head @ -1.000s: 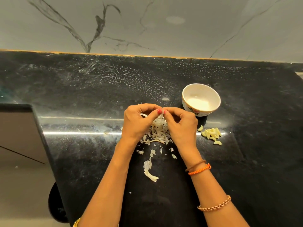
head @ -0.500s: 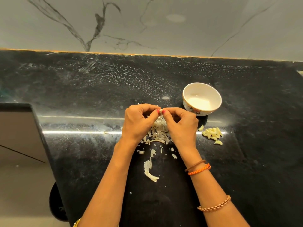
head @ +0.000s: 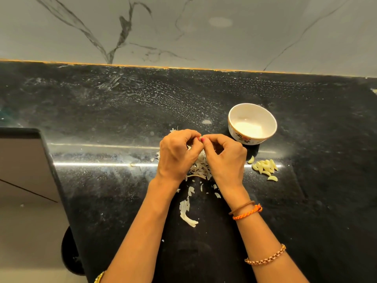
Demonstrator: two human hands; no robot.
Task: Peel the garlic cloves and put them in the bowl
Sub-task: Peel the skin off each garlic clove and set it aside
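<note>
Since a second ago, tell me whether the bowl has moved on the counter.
No. The bowl sits in the same spot beside the peeled cloves on the black counter; only the camera shifted slightly.

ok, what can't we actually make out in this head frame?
- Garlic clove: a sliver shows between the fingertips; left hand and right hand cover the rest, peel state unclear.
- Skin pile: partly under both hands.
- Bowl: interior overexposed, contents unreadable.
</note>
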